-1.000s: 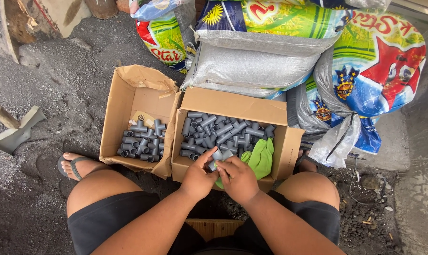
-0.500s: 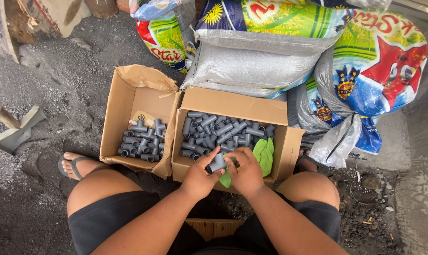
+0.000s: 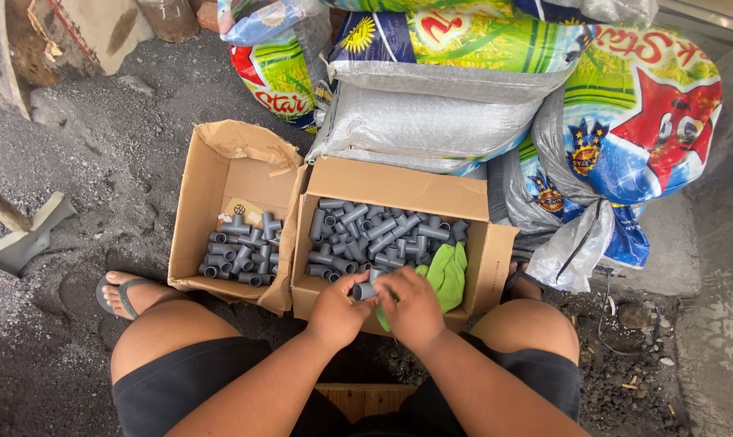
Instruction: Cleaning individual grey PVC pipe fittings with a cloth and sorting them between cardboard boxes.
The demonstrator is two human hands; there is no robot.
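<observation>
Grey plastic pipe fitting (image 3: 364,290) sits pinched in my left hand (image 3: 336,311) over the right cardboard box's (image 3: 399,188) near edge; right hand (image 3: 413,307) closed on green cloth (image 3: 446,275), touching it.

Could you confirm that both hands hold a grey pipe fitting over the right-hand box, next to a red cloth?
Not quite: the cloth is green, not red, as the head view shows. Both hands, left hand and right hand, do hold a grey pipe fitting over the right-hand box.

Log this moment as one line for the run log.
left hand: holds grey pipe fitting | right hand: on fitting, green cloth | over right box
</observation>
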